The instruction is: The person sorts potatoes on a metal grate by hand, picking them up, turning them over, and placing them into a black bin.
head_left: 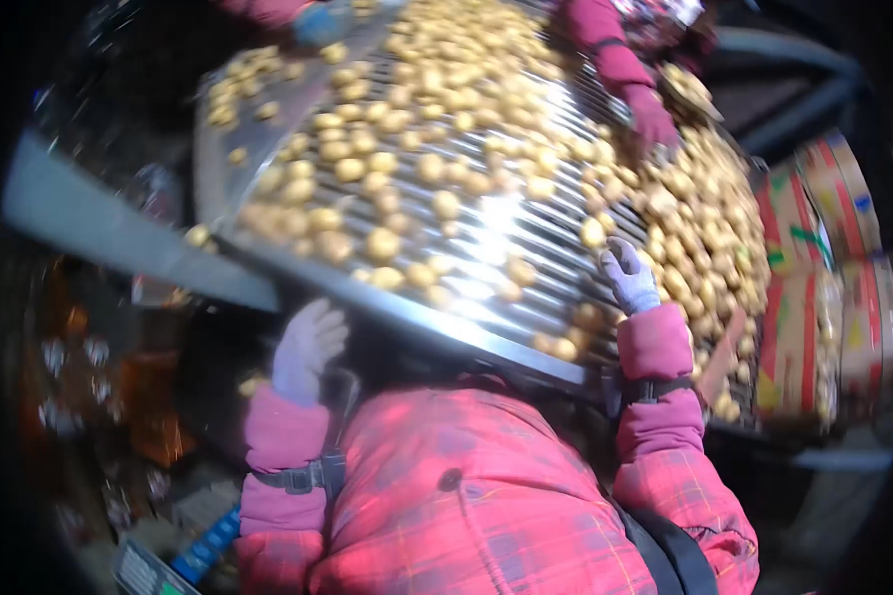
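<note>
Many potatoes (382,243) lie over a metal roller table (486,302). My right hand (631,278), in a pale glove, is over the right part of the rollers. Its fingers are curved but apart, and nothing shows between them. A single potato (592,232) sits just beyond its fingertips, with a dense potato heap (700,238) to the right. My left hand (311,342), gloved too, is held off the near left edge of the table, its fingers stretched out and slightly blurred. It is holding nothing.
Across the rollers, another person's gloved hand (653,124) reaches into the heap. A second gloved hand (321,22) is at the far left. Printed cardboard boxes (799,327) stand at the right. A metal beam (134,223) slants along the left.
</note>
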